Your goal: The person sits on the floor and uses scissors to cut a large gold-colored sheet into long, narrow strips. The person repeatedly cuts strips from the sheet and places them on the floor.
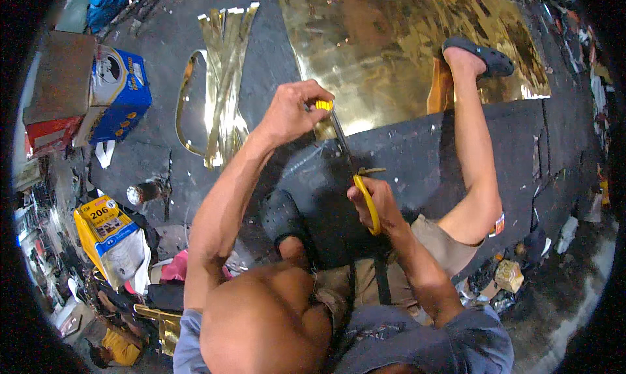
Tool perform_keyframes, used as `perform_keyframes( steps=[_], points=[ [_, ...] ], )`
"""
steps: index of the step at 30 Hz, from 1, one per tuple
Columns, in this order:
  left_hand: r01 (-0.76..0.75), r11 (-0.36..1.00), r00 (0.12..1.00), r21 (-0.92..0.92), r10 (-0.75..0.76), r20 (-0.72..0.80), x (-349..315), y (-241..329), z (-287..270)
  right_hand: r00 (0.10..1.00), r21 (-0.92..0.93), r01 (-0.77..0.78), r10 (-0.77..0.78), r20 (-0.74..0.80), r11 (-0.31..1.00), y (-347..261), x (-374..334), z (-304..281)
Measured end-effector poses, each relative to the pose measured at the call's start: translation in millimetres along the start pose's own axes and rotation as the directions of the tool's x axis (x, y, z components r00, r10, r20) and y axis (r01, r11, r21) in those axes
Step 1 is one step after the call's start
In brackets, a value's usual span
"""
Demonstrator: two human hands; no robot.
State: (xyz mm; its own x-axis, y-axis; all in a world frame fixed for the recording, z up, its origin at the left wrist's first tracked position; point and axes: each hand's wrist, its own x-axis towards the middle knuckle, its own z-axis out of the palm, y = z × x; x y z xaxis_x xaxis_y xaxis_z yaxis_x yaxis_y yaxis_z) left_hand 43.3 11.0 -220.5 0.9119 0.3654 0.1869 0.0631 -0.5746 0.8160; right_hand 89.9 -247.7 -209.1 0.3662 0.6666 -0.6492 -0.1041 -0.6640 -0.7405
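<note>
A dark workshop floor (417,152) carried a large gold sheet (391,41).
The left hand (290,110) was closed on the yellow end of a long tool (342,136) at the sheet's near edge; the right hand (375,204) gripped its yellow handle (370,208) below the sheet. Gold strips (225,80) lay left of the sheet.

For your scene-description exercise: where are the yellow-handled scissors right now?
In the head view, centre frame: the yellow-handled scissors span both hands, left hand and right hand, at the gold sheet's near edge.
</note>
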Motion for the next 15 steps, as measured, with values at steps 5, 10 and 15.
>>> perform_keyframes(
  steps=[5, 10, 15],
  points=[
    [0.095, 0.995, 0.994, -0.028, -0.096, -0.043, -7, 0, 10, 0.993, -0.074, 0.096, -0.101, -0.068, 0.993, 6, 6, 3],
    [0.314, 0.841, 0.942, -0.441, -0.333, 0.034, -4, -3, 9, 0.985, -0.147, 0.144, -0.156, -0.075, 0.979, 6, 13, 3],
    [0.347, 0.820, 0.929, -0.456, -0.368, 0.044, 2, -3, 8, 0.987, -0.078, 0.141, -0.146, -0.067, 0.987, 11, 16, 6]
  ],
)
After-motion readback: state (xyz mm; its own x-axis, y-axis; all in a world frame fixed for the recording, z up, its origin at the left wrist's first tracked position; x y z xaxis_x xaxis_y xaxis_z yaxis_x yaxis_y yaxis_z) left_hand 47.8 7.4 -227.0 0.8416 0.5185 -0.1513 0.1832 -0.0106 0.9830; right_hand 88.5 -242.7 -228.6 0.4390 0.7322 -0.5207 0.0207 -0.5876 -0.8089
